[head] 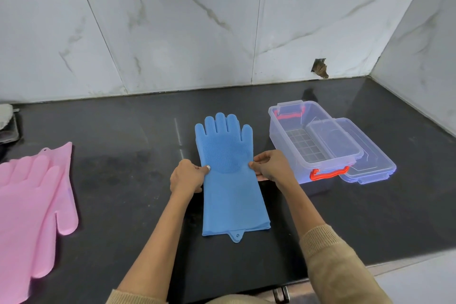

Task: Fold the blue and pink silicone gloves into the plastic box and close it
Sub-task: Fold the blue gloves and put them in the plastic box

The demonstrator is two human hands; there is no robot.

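Observation:
The blue gloves point(230, 180) lie flat in a stack in the middle of the black counter, fingers toward the wall, bristled palm up. My left hand point(187, 176) pinches the stack's left edge at the wrist. My right hand point(270, 166) pinches the right edge opposite it. The pink gloves point(32, 207) lie flat at the far left, partly out of view. The clear plastic box point(308, 140) with red latches stands open to the right of the blue gloves. Its clear lid point(350, 148) leans across the box's right rim.
The black counter point(123, 180) ends at a marble-tiled wall behind and on the right. A dark tray with a pale object point(7, 123) sits at the far left edge. The counter's front edge runs near my sleeves.

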